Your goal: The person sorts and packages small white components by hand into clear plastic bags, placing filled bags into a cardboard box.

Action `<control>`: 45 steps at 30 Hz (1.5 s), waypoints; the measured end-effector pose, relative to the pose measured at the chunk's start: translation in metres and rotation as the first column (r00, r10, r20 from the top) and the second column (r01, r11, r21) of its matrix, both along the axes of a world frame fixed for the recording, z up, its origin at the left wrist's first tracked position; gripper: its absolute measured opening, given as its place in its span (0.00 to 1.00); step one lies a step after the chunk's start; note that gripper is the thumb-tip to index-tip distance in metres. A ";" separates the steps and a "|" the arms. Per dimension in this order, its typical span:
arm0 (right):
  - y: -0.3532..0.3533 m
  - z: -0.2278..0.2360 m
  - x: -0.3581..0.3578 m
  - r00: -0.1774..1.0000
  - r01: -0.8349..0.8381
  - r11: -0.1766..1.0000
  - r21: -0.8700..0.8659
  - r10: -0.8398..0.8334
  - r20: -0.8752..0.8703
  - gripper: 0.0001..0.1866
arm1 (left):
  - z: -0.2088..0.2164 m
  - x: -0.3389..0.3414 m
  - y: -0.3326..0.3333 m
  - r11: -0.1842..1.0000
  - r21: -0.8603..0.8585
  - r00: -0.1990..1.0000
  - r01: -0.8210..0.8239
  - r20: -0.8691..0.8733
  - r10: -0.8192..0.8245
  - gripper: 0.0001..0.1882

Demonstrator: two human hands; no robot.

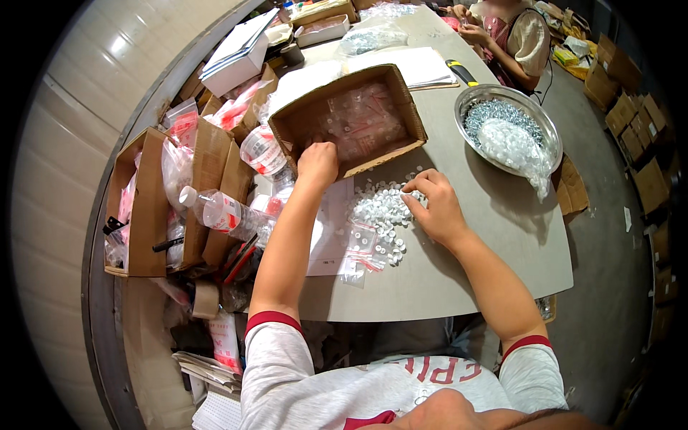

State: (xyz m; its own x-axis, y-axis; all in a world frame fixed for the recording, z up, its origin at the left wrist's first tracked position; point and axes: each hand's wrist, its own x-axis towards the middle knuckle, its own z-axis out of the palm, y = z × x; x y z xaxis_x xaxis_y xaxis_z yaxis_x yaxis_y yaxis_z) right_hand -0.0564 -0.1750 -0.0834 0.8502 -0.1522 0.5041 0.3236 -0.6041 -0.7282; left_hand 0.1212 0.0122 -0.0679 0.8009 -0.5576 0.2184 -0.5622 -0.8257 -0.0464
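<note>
A cardboard box [351, 172] sits tilted on the table, with several small clear zip bags [362, 118] inside. My left hand [318, 163] is closed at the box's near left edge; its fingertips are hidden, so what they hold cannot be made out. Beside the box lies a heap of small white plastic discs [380, 208]. At the heap's right side my right hand [438, 206] pinches a small white disc between thumb and forefinger. Red-edged zip bags [362, 240] with a few discs in them lie at the heap's near edge.
Right of the box stands a metal bowl [469, 147] of screws with a full plastic bag on top. Open cartons [147, 208] and a clear bottle [226, 215] crowd the left. A paper sheet [326, 247] lies under my left forearm. Another person [512, 43] sits at the far right.
</note>
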 end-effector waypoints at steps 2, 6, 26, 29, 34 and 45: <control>-0.002 0.001 -0.001 1.000 0.009 1.000 -0.001 -0.009 -0.002 0.05 | 0.004 -0.002 -0.007 0.998 -0.065 0.999 -0.022 0.038 0.024 0.05; -0.005 -0.001 0.000 1.000 0.017 1.000 -0.001 -0.017 0.010 0.05 | 0.019 -0.011 -0.013 0.958 -0.286 0.999 0.012 0.039 -0.001 0.07; -0.003 -0.002 -0.001 1.000 -0.009 1.000 -0.014 0.009 0.011 0.05 | 0.020 -0.005 -0.012 0.166 -0.779 0.670 -0.605 -0.611 -0.423 0.09; -0.001 -0.003 0.000 1.000 -0.015 1.000 -0.018 0.015 0.017 0.05 | 0.012 0.003 -0.006 0.244 -0.832 0.769 -0.498 -0.554 -0.319 0.09; -0.004 -0.007 0.001 0.999 -0.019 0.999 -0.038 0.020 0.034 0.05 | 0.020 -0.001 -0.011 0.540 -0.764 0.854 -0.353 -0.498 -0.147 0.07; -0.002 -0.007 0.001 0.998 -0.028 0.999 -0.043 0.030 0.057 0.05 | 0.016 0.000 -0.012 0.114 -0.866 0.772 -0.486 -0.487 -0.408 0.07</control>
State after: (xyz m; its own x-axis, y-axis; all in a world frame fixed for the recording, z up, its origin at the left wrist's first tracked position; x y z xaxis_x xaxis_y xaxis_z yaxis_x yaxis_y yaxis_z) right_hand -0.0559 -0.1774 -0.0905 0.8232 -0.1054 0.5578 0.3822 -0.6237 -0.6818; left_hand 0.1211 0.0000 -0.0518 0.9788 -0.1926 0.0690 -0.0517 0.0934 0.9943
